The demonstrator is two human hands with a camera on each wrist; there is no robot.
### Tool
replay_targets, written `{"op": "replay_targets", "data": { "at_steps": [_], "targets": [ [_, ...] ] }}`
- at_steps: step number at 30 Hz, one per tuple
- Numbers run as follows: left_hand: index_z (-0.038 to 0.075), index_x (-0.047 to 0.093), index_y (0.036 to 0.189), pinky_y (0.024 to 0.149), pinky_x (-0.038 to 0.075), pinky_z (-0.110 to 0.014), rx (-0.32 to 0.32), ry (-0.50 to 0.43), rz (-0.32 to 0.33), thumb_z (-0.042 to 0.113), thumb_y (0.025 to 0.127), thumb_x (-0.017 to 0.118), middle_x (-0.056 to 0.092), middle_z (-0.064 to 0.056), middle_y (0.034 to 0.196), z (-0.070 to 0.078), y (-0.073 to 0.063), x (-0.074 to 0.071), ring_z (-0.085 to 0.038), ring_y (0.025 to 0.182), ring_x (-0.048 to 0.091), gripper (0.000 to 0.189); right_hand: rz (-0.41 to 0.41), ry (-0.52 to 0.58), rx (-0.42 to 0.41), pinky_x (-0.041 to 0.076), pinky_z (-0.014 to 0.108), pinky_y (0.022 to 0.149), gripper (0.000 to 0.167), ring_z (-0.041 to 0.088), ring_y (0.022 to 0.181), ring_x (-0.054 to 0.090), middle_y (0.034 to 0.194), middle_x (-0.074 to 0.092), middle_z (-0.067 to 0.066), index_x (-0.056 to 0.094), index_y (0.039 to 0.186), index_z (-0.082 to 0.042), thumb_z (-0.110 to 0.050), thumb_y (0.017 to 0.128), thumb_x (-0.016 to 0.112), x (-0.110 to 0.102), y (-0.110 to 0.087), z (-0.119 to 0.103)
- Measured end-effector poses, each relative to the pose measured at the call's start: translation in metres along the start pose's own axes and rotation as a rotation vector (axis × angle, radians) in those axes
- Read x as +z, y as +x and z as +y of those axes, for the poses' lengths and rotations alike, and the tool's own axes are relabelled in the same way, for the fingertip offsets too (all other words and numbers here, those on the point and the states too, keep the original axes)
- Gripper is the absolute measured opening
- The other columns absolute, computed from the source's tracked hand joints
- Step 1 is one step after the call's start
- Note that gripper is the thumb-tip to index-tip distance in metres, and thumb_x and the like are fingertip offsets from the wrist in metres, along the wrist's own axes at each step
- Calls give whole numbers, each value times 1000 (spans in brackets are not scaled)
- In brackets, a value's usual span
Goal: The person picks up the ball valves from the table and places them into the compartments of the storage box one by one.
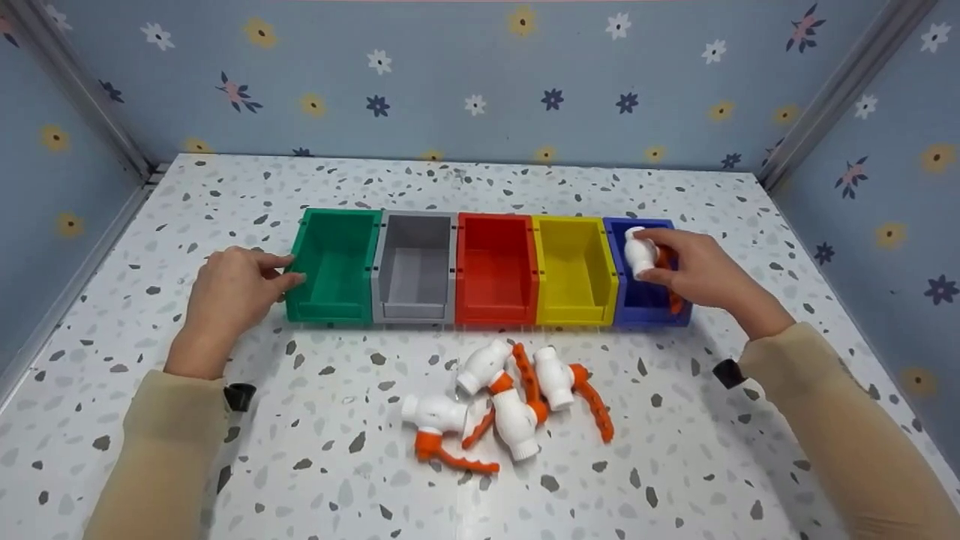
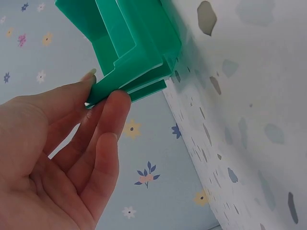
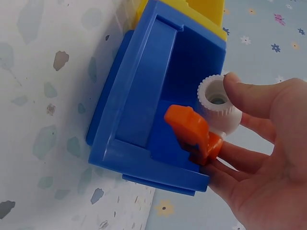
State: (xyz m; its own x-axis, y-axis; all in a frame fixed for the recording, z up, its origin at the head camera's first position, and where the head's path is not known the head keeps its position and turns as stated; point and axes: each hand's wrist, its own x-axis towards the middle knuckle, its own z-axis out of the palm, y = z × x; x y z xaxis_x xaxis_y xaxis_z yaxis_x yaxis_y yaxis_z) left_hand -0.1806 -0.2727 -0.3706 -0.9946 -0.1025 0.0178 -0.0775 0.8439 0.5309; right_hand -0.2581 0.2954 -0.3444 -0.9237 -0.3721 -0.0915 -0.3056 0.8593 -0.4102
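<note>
My left hand (image 1: 231,289) pinches the side rim of the green bin (image 1: 334,259) between thumb and fingers; the left wrist view shows the fingertips on that green wall (image 2: 108,86). In my right hand (image 1: 701,270) is a white ball valve (image 1: 640,253) with an orange handle (image 3: 189,129), gripped by its white body over the blue bin (image 1: 651,315). In the right wrist view the valve's ribbed end faces the camera and the handle overlaps the bin's opening. Several more white valves (image 1: 516,424) with orange handles lie in a loose group in front of the bins.
Grey (image 1: 416,311), red (image 1: 496,313) and yellow (image 1: 574,313) bins stand joined between the green and blue ones, their insides bare. The speckled white table (image 1: 360,495) is bounded by flowered blue panels (image 1: 465,67) at the back and sides.
</note>
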Motion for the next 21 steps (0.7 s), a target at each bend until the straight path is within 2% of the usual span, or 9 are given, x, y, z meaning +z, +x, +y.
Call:
{"op": "replay_targets", "data": {
  "at_steps": [6, 8, 11, 14, 16, 18, 21],
  "targets": [
    [3, 64, 131, 63, 49, -35, -2, 2, 2, 23, 96, 70, 70, -22, 103, -1, -1, 0, -27, 81, 66, 41, -27, -11, -7, 34, 60, 106, 60, 35, 123, 49, 145, 49, 15, 47, 148, -14, -29, 94, 71, 1, 8, -3],
    [2, 64, 131, 63, 49, -34, -2, 2, 2, 23, 96, 70, 70, -23, 104, -1, -1, 0, -27, 81, 66, 41, -31, -23, -18, 37, 58, 104, 59, 34, 116, 51, 137, 54, 14, 48, 146, -14, -27, 94, 72, 2, 11, -2],
    [2, 64, 130, 63, 49, -34, 5, 6, 6, 23, 95, 70, 70, -23, 105, -1, -1, 1, -28, 82, 67, 41, -39, -43, -28, 44, 51, 94, 56, 30, 98, 52, 115, 59, 12, 50, 143, -14, -25, 93, 72, 4, 15, -3],
    [2, 65, 130, 62, 48, -35, 20, 12, 14, 23, 95, 70, 70, -23, 102, -1, -1, 1, -29, 81, 68, 41, -61, -56, -21, 49, 43, 78, 53, 26, 78, 55, 96, 55, 11, 49, 142, -15, -22, 94, 71, 6, 18, -4],
    [2, 65, 129, 61, 47, -35, 27, 14, 23, 23, 95, 71, 71, -23, 99, -2, -2, 0, -29, 79, 69, 40, -80, -56, -9, 52, 40, 69, 51, 25, 68, 57, 93, 53, 11, 48, 142, -16, -21, 95, 70, 7, 20, -5],
    [2, 65, 129, 60, 47, -35, 28, 15, 26, 23, 95, 70, 71, -22, 98, -1, -2, 0, -28, 79, 69, 40, -91, -57, -1, 53, 39, 65, 50, 25, 65, 57, 92, 53, 11, 48, 141, -16, -19, 96, 69, 8, 21, -6],
    [2, 65, 129, 60, 47, -35, 24, 16, 24, 23, 95, 70, 71, -22, 99, 0, -1, 0, -28, 79, 69, 40, -95, -62, -1, 51, 40, 67, 48, 26, 70, 56, 92, 53, 11, 49, 139, -15, -17, 96, 68, 9, 24, -6]
  ]
}}
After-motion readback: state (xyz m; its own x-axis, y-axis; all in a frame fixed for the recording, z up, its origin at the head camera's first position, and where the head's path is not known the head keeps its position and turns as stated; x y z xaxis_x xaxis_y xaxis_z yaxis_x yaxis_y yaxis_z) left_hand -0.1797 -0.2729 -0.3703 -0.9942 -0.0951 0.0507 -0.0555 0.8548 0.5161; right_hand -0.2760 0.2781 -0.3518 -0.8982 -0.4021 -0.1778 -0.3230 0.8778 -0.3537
